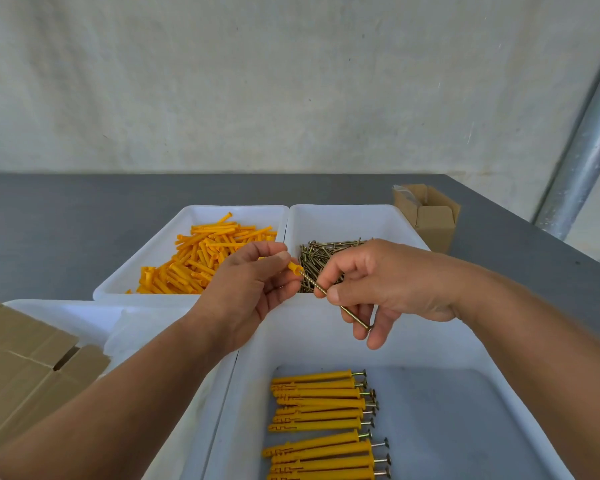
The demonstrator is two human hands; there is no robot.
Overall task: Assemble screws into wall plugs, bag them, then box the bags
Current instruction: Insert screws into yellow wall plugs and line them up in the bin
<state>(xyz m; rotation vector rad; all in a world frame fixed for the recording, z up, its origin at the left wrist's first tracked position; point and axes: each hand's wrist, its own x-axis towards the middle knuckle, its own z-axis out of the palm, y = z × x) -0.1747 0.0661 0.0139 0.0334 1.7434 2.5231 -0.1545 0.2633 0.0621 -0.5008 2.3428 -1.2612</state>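
My left hand (248, 289) grips an orange wall plug (295, 268), mostly hidden in its fingers, only the open end showing. My right hand (371, 285) pinches a brass screw (336, 303) whose tip sits at the plug's mouth. Both hands hover above the bins. A white bin (174, 244) at the back left holds loose orange plugs (201, 261). The bin (354, 220) to its right holds loose screws (321, 254). In the near bin (264, 358), several assembled plug-and-screw sets (323, 424) lie in rows.
A small open cardboard box (428, 216) stands at the back right on the grey table (49, 230). A larger cardboard box (25, 372) sits at the left edge, beside another white bin (66, 317) with clear bags. A metal pole (582, 161) rises at the right.
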